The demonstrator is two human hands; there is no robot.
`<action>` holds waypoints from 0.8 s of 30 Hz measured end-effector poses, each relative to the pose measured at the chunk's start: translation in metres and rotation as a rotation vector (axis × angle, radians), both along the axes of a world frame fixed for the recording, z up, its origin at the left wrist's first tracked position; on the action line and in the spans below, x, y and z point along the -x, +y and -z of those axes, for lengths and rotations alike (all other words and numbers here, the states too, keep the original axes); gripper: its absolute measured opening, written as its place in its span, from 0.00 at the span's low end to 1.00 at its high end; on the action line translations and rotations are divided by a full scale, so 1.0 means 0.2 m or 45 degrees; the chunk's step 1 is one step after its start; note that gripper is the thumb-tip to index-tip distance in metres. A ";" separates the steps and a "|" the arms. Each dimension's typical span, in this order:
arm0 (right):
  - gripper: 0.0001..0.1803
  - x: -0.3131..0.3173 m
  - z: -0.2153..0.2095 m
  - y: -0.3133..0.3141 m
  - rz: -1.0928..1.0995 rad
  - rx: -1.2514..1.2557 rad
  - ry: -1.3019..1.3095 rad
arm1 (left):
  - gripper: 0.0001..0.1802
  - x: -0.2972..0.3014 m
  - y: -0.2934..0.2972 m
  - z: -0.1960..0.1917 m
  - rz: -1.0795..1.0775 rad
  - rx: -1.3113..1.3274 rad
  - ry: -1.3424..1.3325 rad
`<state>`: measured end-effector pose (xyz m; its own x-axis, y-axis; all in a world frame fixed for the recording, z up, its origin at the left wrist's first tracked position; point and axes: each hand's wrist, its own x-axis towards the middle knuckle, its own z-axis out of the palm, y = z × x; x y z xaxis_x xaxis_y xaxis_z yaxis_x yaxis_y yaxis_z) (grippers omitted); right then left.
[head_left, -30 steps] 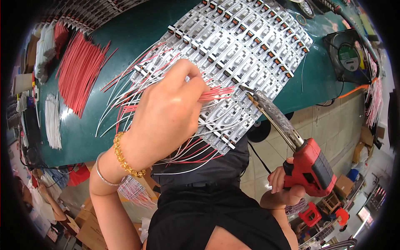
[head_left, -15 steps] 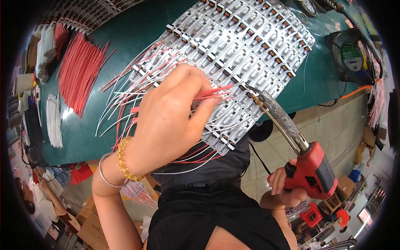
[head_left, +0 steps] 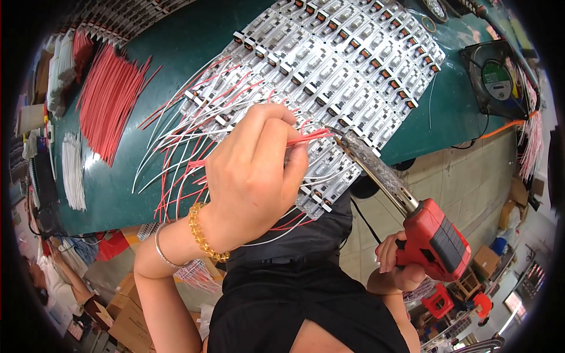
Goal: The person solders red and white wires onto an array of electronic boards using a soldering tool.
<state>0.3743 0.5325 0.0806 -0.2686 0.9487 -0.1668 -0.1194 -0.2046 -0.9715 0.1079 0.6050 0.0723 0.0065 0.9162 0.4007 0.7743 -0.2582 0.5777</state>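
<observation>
While both hands work at the near edge of the panel of small silver boards, the scene reads as follows.

Landmark: panel of small silver boards (head_left: 347, 76), lying slantwise on the green table (head_left: 176, 53), each board with a dark and orange part at its end.

Left hand: the left hand (head_left: 253, 176) lies over the near left part of the panel, fingers clenched around a few red wires (head_left: 309, 138), whose ends stick out toward the panel's near edge.

Right hand: the right hand (head_left: 397, 265) is off the near side of the panel, beyond the table edge, fingers wrapped tightly round the handle of the red soldering gun (head_left: 435, 238).

Soldering gun: its long grey, crusted barrel (head_left: 376, 170) runs up from the red body to the panel's near edge, where the tip meets the ends of the red wires.

Loose leads: red and white wires (head_left: 182, 141) already on the boards fan out from the panel's left side across the table.

Wire stock: a bundle of red wires (head_left: 109, 97) lies well left of the panel, a bundle of white wires (head_left: 73, 170) beyond it.

Fan: a black square fan (head_left: 497, 79) sits just right of the panel.

Wrist: a yellow bead bracelet (head_left: 203, 235) and a thin silver bangle (head_left: 159, 250) sit on the left wrist, nearer the person than the panel.
</observation>
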 end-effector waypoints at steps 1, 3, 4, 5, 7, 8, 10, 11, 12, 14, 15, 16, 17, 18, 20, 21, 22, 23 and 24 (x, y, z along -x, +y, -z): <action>0.44 0.00 -0.01 0.00 -0.010 0.000 -0.010 | 0.09 0.00 0.00 0.00 0.003 -0.018 0.022; 0.43 -0.01 0.00 0.00 -0.021 0.001 -0.021 | 0.09 0.00 0.00 0.00 0.015 -0.034 0.022; 0.43 -0.02 0.01 -0.01 0.010 0.013 0.008 | 0.09 0.00 0.00 0.00 0.027 -0.051 0.025; 0.42 -0.02 0.01 -0.02 0.040 0.025 0.037 | 0.09 0.00 0.00 0.00 0.027 -0.052 0.023; 0.42 -0.02 0.03 -0.04 0.086 -0.004 0.019 | 0.09 0.00 0.00 0.00 0.030 -0.058 0.049; 0.42 -0.02 0.03 -0.04 0.132 -0.032 0.003 | 0.09 0.00 0.00 0.00 0.030 -0.059 0.049; 0.43 -0.02 0.02 -0.05 0.121 -0.047 -0.009 | 0.09 0.00 0.00 0.00 0.034 -0.066 0.041; 0.43 -0.02 0.01 -0.05 0.109 -0.062 -0.020 | 0.09 0.00 0.00 0.00 0.032 -0.065 0.041; 0.43 -0.01 0.00 -0.04 0.107 -0.062 -0.020 | 0.09 0.01 0.00 0.01 0.036 -0.063 0.037; 0.46 0.01 -0.02 -0.03 0.224 0.154 0.133 | 0.09 0.01 0.00 0.00 0.045 -0.062 0.029; 0.46 0.02 -0.03 -0.04 0.225 0.153 0.131 | 0.09 0.00 0.00 0.00 0.043 -0.065 0.024; 0.45 0.03 -0.03 -0.05 0.290 0.184 0.115 | 0.09 0.00 0.00 0.00 0.041 -0.067 0.023; 0.45 0.04 -0.03 -0.05 0.355 0.214 0.098 | 0.09 0.00 0.00 0.01 0.042 -0.068 0.024; 0.45 0.04 -0.02 -0.05 0.357 0.214 0.098 | 0.09 0.00 0.00 0.01 0.046 -0.071 0.027; 0.45 0.04 -0.02 -0.05 0.367 0.214 -0.001 | 0.09 0.00 0.00 0.00 0.047 -0.073 0.028; 0.45 0.05 -0.03 -0.05 0.367 0.215 -0.002 | 0.08 0.00 -0.01 -0.02 0.044 -0.011 0.013; 0.44 0.05 -0.03 -0.04 0.365 0.204 0.005 | 0.07 0.00 -0.01 -0.03 0.041 0.049 -0.001; 0.44 0.06 -0.04 -0.04 0.364 0.194 0.013 | 0.07 0.00 -0.01 -0.02 0.040 0.049 -0.001; 0.44 0.05 -0.03 -0.04 0.362 0.193 0.013 | 0.08 0.01 -0.01 -0.01 0.038 -0.007 0.011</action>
<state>0.3647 0.5240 0.0863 0.0015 0.9505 -0.3106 -0.2018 -0.3040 -0.9311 0.1068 0.6034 0.0736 0.0374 0.9135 0.4052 0.7712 -0.2842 0.5696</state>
